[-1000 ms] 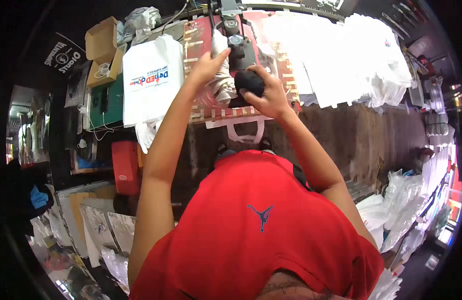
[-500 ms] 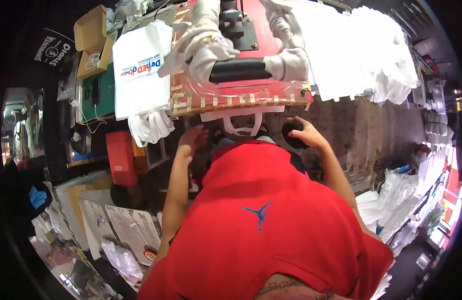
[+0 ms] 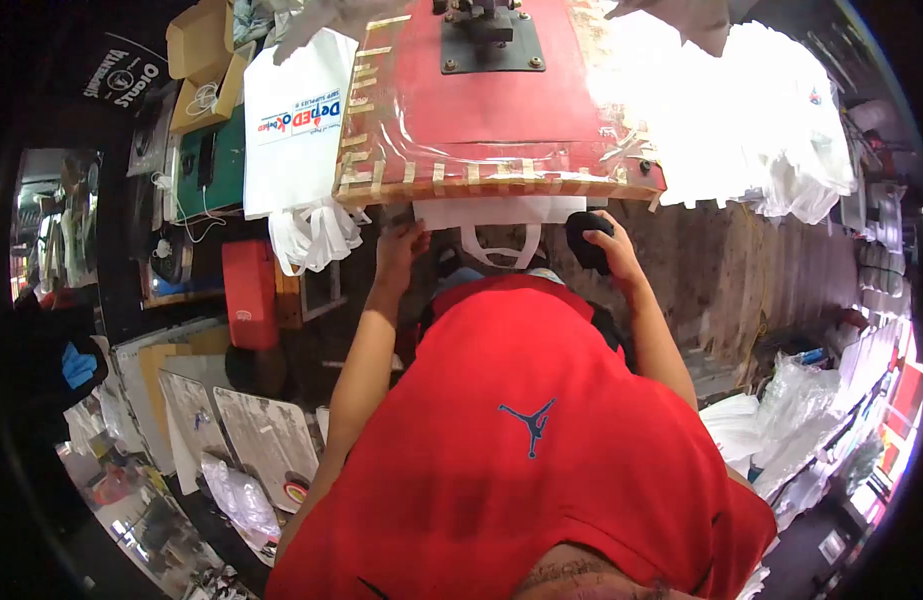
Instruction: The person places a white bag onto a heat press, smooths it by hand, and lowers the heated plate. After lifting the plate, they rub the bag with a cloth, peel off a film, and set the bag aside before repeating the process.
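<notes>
A red heat-press plate (image 3: 501,100), its front edge lined with tape strips, fills the top middle. A white bag (image 3: 496,213) lies under it, and its handles hang out over the front edge. My left hand (image 3: 401,245) reaches up to the bag's left corner, with its fingers closed on the edge. My right hand (image 3: 609,252) sits at the bag's right corner and grips a black pad (image 3: 584,240). My red shirt (image 3: 541,440) hides everything below the hands.
A white printed bag (image 3: 301,120) lies left of the press, over more white bag handles (image 3: 311,235). A heap of white bags (image 3: 761,120) sits to the right. A cardboard box (image 3: 201,60), a green mat (image 3: 206,170), a red box (image 3: 249,305) and printed sheets (image 3: 251,440) crowd the left.
Both hands have left the press handle and dropped to the plate's front edge. The handle has swung out of view. The left hand now grips the bag's corner.
</notes>
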The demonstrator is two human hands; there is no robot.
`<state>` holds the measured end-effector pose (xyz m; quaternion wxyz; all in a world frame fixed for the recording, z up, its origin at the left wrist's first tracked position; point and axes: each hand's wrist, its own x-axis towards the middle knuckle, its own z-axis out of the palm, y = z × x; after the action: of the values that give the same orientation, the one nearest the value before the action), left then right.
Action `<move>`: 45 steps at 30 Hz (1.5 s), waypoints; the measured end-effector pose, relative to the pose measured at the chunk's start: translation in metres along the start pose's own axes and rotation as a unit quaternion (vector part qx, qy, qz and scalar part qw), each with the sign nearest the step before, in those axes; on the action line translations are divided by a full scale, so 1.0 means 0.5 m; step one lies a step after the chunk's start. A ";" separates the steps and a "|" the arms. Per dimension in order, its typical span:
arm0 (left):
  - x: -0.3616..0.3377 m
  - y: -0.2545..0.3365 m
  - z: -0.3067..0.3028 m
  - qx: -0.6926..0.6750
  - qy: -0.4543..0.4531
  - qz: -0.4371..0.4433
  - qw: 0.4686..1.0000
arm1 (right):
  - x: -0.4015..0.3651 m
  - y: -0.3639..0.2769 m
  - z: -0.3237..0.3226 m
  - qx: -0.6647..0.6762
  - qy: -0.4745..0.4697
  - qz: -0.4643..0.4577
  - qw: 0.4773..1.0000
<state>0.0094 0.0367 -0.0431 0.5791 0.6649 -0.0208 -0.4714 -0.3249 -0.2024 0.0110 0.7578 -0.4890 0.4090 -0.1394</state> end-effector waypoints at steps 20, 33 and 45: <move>-0.021 0.010 0.021 0.055 0.047 0.025 0.997 | -0.018 -0.023 -0.028 -0.036 0.069 -0.006 0.997; -0.085 0.105 0.098 0.372 0.058 0.307 0.874 | 0.061 -0.124 0.148 -0.324 0.162 -0.280 0.889; -0.005 0.100 0.251 0.576 -0.120 0.421 0.690 | 0.396 -0.127 0.134 -0.587 0.177 -0.469 0.636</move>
<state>-0.0474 -0.0725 0.0124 0.2125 0.7271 -0.6354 -0.1498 -0.1381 -0.3121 -0.0176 0.0570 -0.9230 0.2466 -0.2898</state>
